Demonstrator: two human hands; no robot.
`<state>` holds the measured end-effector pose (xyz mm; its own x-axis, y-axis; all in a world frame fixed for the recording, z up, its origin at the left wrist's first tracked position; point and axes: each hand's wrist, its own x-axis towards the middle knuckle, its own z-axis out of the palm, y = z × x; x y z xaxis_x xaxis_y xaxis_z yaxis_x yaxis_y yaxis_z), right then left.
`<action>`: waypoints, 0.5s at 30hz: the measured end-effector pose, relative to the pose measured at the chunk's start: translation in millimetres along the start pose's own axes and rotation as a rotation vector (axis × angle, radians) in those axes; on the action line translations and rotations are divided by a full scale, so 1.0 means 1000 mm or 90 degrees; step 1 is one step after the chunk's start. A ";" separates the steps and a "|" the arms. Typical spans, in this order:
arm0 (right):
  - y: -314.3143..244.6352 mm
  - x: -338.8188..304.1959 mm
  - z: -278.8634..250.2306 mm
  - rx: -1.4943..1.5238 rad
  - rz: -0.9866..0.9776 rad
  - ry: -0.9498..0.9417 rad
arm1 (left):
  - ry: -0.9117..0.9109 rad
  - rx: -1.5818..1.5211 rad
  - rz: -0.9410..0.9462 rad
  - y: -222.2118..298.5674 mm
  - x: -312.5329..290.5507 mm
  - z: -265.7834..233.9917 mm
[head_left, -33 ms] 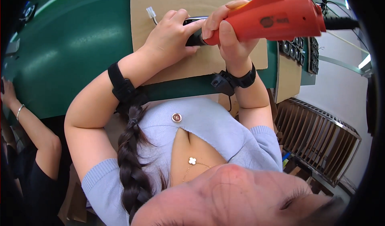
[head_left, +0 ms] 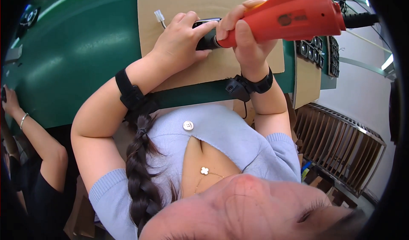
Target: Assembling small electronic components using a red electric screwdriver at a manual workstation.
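My right hand [head_left: 249, 37] is wrapped round a red electric screwdriver [head_left: 298, 18], whose black cable [head_left: 360, 21] runs off to the right. The screwdriver lies tilted, with its narrow end toward my left hand [head_left: 181, 37]. That hand grips a black part with a shiny rim [head_left: 206, 43], fingers on its far side and thumb on the near side. Most of the part is hidden, and so is the tip of the tool. A white plug connector [head_left: 159, 15] on a short wire sticks out beyond my left fingers. All this is over a cardboard sheet [head_left: 238, 65].
The cardboard lies on a green table [head_left: 85, 65]. At the right, several black square speakers [head_left: 309, 50] sit on another cardboard piece [head_left: 307, 82]. A slatted rack [head_left: 341, 146] stands lower right. Another person's hand [head_left: 10, 101] rests at the table's far left.
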<state>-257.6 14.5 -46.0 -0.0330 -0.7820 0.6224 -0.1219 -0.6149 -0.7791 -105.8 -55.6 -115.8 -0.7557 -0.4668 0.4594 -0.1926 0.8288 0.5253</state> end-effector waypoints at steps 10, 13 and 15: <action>0.046 -0.037 -0.084 -0.738 0.178 -0.044 | 0.023 -0.117 -0.001 -0.008 -0.001 0.006; 0.046 -0.043 -0.064 -0.780 0.202 -0.068 | 0.019 -0.138 -0.015 0.014 0.001 -0.017; 0.042 -0.045 -0.063 -0.800 0.211 -0.081 | 0.024 -0.144 -0.023 0.030 0.006 -0.034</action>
<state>-323.3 29.9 -102.4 -0.1553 -0.9235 0.3509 -0.9664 0.0685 -0.2476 -95.0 -43.8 -73.2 -0.7265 -0.5095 0.4611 -0.0705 0.7228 0.6875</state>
